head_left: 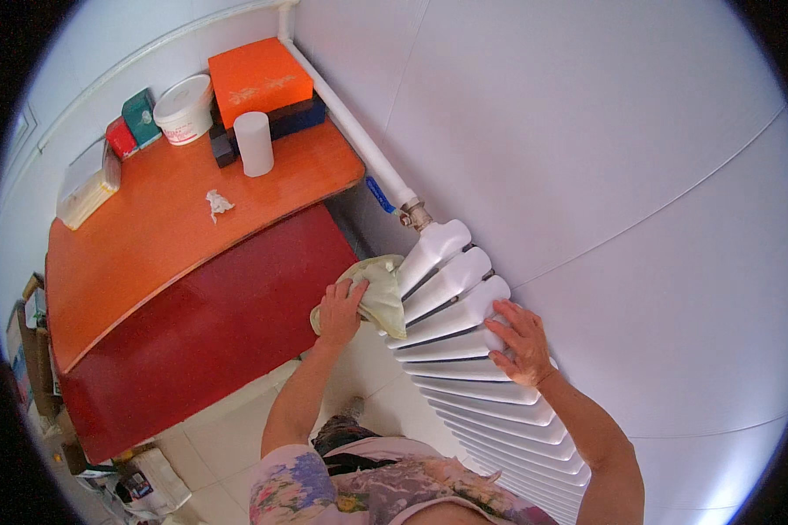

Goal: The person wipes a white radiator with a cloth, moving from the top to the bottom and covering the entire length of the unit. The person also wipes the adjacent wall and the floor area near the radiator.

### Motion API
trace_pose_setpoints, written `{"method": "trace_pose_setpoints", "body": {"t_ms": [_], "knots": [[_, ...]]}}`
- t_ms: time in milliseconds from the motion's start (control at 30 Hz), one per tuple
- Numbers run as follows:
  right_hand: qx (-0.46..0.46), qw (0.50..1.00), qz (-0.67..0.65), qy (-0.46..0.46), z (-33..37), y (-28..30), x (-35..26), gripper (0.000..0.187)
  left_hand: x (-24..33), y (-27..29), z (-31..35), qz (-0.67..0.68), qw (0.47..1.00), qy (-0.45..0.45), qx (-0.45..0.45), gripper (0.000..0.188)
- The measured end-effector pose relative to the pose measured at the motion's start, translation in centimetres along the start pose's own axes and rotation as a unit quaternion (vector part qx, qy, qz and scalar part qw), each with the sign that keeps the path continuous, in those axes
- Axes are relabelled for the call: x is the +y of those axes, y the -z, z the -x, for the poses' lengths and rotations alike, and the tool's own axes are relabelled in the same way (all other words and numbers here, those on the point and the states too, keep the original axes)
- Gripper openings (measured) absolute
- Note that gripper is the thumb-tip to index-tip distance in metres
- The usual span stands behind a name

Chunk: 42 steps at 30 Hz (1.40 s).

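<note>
A white radiator [438,306] with many upright sections runs along the wall from the middle of the view toward the lower right. My left hand [341,310] is closed on a pale yellow-green cloth [382,297], which lies against the front of the radiator's far sections. Part of the cloth is hidden under my fingers. On the wall side, my right hand [523,344] rests on the radiator's top edge with its fingers apart and nothing in them.
A wooden desk [166,223] with a dark red front stands left of the radiator. It bears an orange box [258,80], a white tub [184,109], a white cylinder [254,144] and crumpled tissue [218,205]. A pipe with a blue-handled valve [381,194] joins the radiator.
</note>
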State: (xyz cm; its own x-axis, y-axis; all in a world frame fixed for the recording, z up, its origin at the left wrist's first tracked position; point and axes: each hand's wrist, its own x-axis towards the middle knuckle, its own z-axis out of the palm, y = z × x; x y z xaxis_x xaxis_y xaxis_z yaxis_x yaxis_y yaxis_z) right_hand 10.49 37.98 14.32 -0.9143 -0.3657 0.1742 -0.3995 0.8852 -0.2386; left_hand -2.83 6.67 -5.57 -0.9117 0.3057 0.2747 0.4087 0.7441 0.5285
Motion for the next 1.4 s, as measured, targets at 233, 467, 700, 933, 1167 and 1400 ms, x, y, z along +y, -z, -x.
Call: {"method": "trace_pose_setpoints", "body": {"t_ms": [233, 467, 700, 933, 1167, 1400], "knots": [[0.005, 1.0, -0.011, 0.012, 0.0, 0.0, 0.3, 0.061, -10.3, 7.0, 5.0, -0.145, 0.966, 0.165, 0.133, 0.061], [0.02, 1.0, -0.005, 0.014, 0.7, -0.3, 0.2, 0.058, -14.6, 14.4, 16.5, -0.209, 0.864, 0.424, 0.174, 0.065], [0.042, 0.999, -0.011, 0.019, 0.9, -0.9, 0.5, 0.057, -8.8, 8.3, 13.2, -0.172, 0.957, 0.21, 0.105, 0.069], [0.06, 0.982, -0.168, -0.069, 0.5, -2.0, 3.8, 0.046, -6.8, 7.9, 10.9, 0.016, 0.971, 0.196, 0.134, 0.056], [0.15, 0.969, -0.02, -0.198, -2.2, -4.2, -0.5, 0.04, -13.4, 15.1, 7.7, 0.31, 0.812, 0.37, 0.329, 0.042], [0.125, 0.969, -0.001, -0.212, -3.0, -3.3, -1.9, 0.042, -20.4, 17.1, -3.7, 0.186, 0.852, 0.439, 0.216, 0.044]]}}
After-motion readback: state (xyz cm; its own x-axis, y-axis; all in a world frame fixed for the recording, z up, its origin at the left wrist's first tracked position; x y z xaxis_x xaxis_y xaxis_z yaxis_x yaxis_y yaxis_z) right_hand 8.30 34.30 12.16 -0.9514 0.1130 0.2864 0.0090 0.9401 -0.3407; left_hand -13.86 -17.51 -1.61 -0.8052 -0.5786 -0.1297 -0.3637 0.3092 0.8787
